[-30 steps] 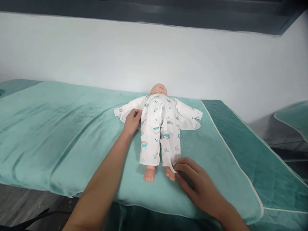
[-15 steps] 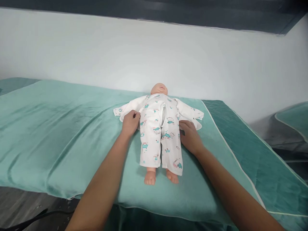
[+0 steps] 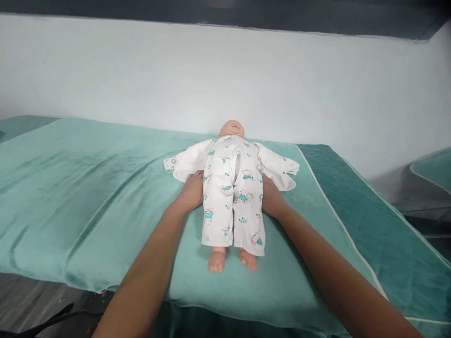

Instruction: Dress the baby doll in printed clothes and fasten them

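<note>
Both hands (image 3: 193, 191) slid inward, grip unclear; the doll (image 3: 225, 188) lies lengthwise, feet (image 3: 216, 261) toward camera.

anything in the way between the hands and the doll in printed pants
Nothing visible stands in the way. The left hand and right hand are right at either side of the doll's printed split pants. The pants hide the fingertips, so what those touch can't be seen.
</note>
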A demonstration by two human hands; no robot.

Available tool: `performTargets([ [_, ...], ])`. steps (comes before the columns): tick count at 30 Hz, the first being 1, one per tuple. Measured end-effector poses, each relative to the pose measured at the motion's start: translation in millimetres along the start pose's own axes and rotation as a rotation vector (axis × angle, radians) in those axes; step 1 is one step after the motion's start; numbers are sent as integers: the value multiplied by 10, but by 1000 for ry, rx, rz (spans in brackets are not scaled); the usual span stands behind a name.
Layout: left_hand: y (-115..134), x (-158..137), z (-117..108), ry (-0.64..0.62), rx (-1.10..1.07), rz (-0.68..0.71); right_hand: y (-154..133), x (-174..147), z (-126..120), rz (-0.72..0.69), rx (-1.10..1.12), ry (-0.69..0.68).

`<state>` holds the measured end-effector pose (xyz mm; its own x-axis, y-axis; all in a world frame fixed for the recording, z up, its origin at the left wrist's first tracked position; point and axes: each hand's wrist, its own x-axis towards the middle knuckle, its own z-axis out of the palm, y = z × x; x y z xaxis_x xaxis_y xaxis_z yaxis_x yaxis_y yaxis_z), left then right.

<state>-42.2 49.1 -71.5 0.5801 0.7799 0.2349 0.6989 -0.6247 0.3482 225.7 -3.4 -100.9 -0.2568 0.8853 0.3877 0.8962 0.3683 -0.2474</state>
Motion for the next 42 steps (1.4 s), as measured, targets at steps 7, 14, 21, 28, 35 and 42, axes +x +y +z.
performTargets([
  [7, 71, 19, 21, 64, -113, 99, -140, 0, -20, 11, 61, 49],
  [14, 241, 7, -61, 153, -361, 67, -233, -49, -93, 43, 212, 59],
  [21, 188, 19, -17, 128, -222, 19, -238, -65, -149, -19, 435, 97],
  [28, 246, 30, -50, 80, -241, 46, -262, -70, -221, 73, 559, 151],
  [35, 179, 7, -7, 61, -58, -25, -267, -79, -226, 87, 552, 153],
  [42, 87, -41, -1, 130, -132, -9, -243, -99, -246, 33, 425, 64],
])
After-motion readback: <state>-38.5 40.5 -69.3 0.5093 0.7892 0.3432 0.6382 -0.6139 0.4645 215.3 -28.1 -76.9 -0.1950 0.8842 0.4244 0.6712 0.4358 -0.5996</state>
